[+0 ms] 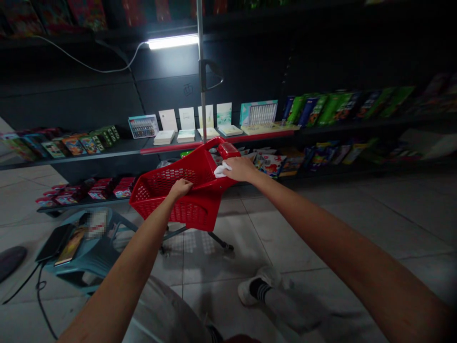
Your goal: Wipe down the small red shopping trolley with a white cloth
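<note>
The left hand (180, 188) is curling over the near rim of a red basket (178, 202), while the right hand (243, 169) is pressing a white cloth (222, 170) against the basket's upper edge, just beside its red end grip (227, 150). The hands are well apart, both are on the basket, and the cloth is bunching under the right fingers (246, 164).

The basket is tilting on a wheeled metal frame (196, 240) above the tiled floor (221, 267), just in front of the shelves. A metal pole (201, 71) with a black handle (211, 76) is rising behind it.

Along the upper shelf (107, 148), cards (187, 119) and small books (164, 137) are standing near the red-trimmed edge, with green and blue packs (314, 109) towards the right end. Picture books (271, 165) are lying on the shelf below, directly behind the basket, and red packs (103, 188) are sitting at its left end. A strip lamp (173, 42) is shining above.

To the left, a blue plastic stool (91, 259) is carrying a black tablet (53, 243) and a book (71, 245). A white shoe (250, 291) is showing on the floor below the right arm.
</note>
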`<state>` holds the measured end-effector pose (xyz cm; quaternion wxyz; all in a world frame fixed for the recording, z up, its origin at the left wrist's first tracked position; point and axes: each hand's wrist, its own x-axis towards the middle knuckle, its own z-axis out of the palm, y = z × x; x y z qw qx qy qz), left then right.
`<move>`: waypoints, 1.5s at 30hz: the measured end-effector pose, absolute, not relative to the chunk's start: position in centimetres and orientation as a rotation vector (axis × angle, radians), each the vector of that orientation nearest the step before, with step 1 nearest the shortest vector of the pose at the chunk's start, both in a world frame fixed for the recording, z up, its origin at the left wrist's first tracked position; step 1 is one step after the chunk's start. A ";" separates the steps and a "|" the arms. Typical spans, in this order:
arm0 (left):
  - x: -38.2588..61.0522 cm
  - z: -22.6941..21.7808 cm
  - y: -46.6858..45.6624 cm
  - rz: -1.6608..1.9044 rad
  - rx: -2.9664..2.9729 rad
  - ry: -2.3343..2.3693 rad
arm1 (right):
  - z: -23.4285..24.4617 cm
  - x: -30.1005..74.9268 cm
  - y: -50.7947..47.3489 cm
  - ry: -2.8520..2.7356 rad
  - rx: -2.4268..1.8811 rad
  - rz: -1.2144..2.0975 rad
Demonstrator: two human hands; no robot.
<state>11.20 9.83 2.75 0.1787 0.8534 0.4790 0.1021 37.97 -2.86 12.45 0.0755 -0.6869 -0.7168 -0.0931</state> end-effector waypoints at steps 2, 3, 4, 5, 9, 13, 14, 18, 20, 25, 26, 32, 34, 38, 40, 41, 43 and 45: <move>11.1 2.7 9.8 0.295 2.404 1.365 | 12.7 37.9 -2.7 -2.187 -2.082 -0.254; 11.1 2.6 9.8 0.292 2.396 1.374 | 12.8 37.8 -2.6 -2.210 -2.087 -0.246; 11.2 2.6 9.8 0.285 2.388 1.385 | 12.8 37.8 -2.5 -2.234 -2.092 -0.238; 11.2 2.6 9.8 0.277 2.379 1.396 | 12.9 37.8 -2.3 -2.257 -2.098 -0.234; 11.4 2.5 10.1 0.236 2.355 1.426 | 13.2 37.7 -1.9 -2.296 -2.155 -0.233; 11.6 2.4 10.4 0.203 2.347 1.448 | 13.4 37.5 -1.6 -2.319 -2.182 -0.198; 11.6 2.4 10.4 0.198 2.345 1.453 | 13.3 37.5 -1.6 -2.322 -2.177 -0.192; 11.7 2.5 10.3 0.196 2.345 1.457 | 13.2 37.4 -1.8 -2.316 -2.155 -0.199; 11.5 2.6 10.1 0.214 2.354 1.453 | 13.2 37.3 -1.9 -2.308 -2.148 -0.206; 10.8 3.0 9.6 0.255 2.382 1.478 | 13.2 36.4 -2.6 -2.262 -2.136 -0.208; 10.6 3.1 9.5 0.253 2.384 1.491 | 13.1 36.1 -2.8 -2.254 -2.127 -0.215; 9.0 3.4 9.6 0.206 2.331 1.670 | 12.8 33.5 -4.2 -2.211 -2.078 -0.238; 8.5 3.5 9.6 0.183 2.292 1.761 | 12.8 32.6 -4.4 -2.176 -2.096 -0.220; 7.7 3.9 9.1 0.162 2.257 1.867 | 13.1 31.0 -4.5 -2.124 -2.133 -0.172; 7.4 4.2 8.8 0.209 2.303 1.909 | 13.1 30.4 -4.3 -2.096 -2.145 -0.161; 7.4 4.5 8.7 0.242 2.347 1.933 | 13.0 30.1 -4.3 -2.074 -2.156 -0.160; 7.7 5.0 8.5 0.275 2.366 2.009 | 12.9 29.5 -4.1 -2.019 -2.188 -0.159; 8.6 5.5 8.5 0.208 2.238 2.073 | 12.8 28.7 -3.9 -1.968 -2.208 -0.153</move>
